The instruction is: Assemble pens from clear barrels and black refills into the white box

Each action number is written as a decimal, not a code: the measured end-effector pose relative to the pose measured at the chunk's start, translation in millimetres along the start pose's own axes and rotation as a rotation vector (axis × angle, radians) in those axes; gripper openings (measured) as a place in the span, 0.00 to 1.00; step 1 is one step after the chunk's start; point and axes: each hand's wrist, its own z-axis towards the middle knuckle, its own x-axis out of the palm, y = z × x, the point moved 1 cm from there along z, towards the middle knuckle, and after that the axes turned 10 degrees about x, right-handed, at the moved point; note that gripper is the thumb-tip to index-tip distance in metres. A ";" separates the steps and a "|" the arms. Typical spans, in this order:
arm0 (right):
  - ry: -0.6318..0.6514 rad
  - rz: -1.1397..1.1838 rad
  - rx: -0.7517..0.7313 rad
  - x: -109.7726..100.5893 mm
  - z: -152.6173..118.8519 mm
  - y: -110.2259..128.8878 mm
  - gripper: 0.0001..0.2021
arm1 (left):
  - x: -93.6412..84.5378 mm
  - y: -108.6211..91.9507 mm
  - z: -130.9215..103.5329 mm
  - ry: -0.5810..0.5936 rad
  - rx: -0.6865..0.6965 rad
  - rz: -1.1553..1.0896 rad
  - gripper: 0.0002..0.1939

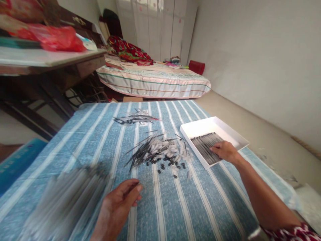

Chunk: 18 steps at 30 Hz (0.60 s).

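My right hand reaches into a shallow white box, its fingers closed on the end of a dark pen in a tidy row of slim dark pens. My left hand is held over the striped cloth with thumb and fingers drawn together; nothing shows between them. Just beyond it lies a loose pile of thin dark refills, whitish translucent pieces and small black caps. Left of my left hand is a heap of long clear tubes, blurred in this view.
A blue striped cloth covers the table. Farther back lies a smaller bunch of thin dark and clear parts. A blue box is at the left edge. Beyond are a bed and a side table with a red plastic bag.
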 end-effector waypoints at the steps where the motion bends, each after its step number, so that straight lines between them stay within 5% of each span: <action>1: 0.000 0.002 0.004 0.6 0.2 -0.8 0.15 | -2.6 -0.2 1.3 -0.010 0.000 0.002 0.13; 5: -0.026 0.003 0.004 2.4 -0.7 -5.8 0.16 | -20.5 -3.1 5.9 -0.126 0.037 0.017 0.13; 10: -0.281 0.063 -0.050 3.4 -20.6 -2.8 0.15 | -50.1 -6.2 6.9 -0.309 0.133 0.139 0.11; 13: -0.335 0.266 -0.158 7.5 -45.6 12.8 0.15 | -63.8 -4.9 6.5 -0.312 0.190 0.243 0.09; 18: -0.142 0.420 -0.432 27.3 -80.7 49.8 0.15 | -73.0 -4.3 6.3 -0.144 0.270 0.742 0.06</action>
